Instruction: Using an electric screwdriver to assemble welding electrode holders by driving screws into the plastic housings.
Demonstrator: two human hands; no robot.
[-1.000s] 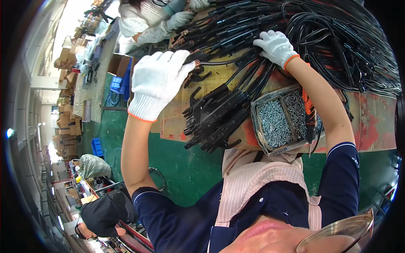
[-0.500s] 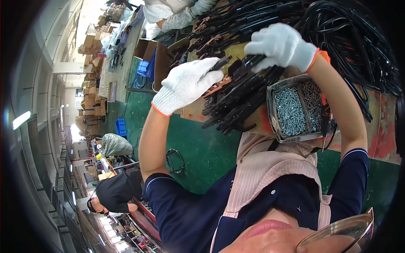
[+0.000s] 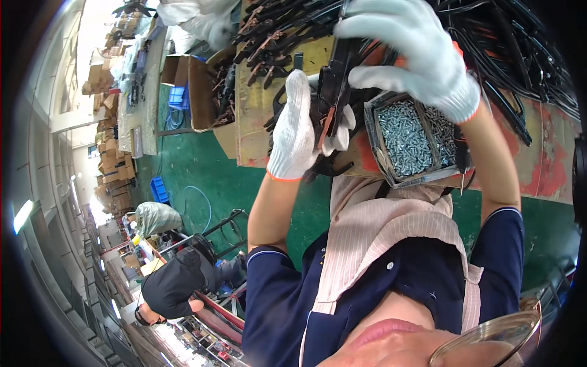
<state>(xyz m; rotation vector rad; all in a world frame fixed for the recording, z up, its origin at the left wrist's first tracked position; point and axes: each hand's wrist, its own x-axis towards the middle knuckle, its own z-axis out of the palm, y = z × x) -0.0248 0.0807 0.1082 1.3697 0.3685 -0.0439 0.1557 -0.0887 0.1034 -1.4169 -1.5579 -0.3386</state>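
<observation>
My left hand [image 3: 295, 125], in a white knit glove, is wrapped round a black clamp [image 3: 333, 79] with a copper strip along its jaw. The thumb points up on one side, and the other fingertips show past the far side. The clamp stands roughly lengthwise away from me. My right hand [image 3: 416, 61], gloved too and slightly blurred, is at the clamp's upper part, with thumb and fingers spread apart; I see nothing gripped between them. More black clamps with copper parts [image 3: 269, 43] lie on the worktable [image 3: 251, 131] beyond my left hand.
Near my right wrist sits a two-part box [image 3: 382, 153] of silver and darker screws. Black cables [image 3: 507, 55] are heaped at far right. An open carton [image 3: 199, 98] stands left of the table. One person [image 3: 177, 284] bends at lower left; another person's sleeve [image 3: 195, 12] shows at the top.
My left hand has moved right and turned upright, now round a clamp. My right hand has opened from its closed hold over the black clamp pile. The whole view has shifted a little.
</observation>
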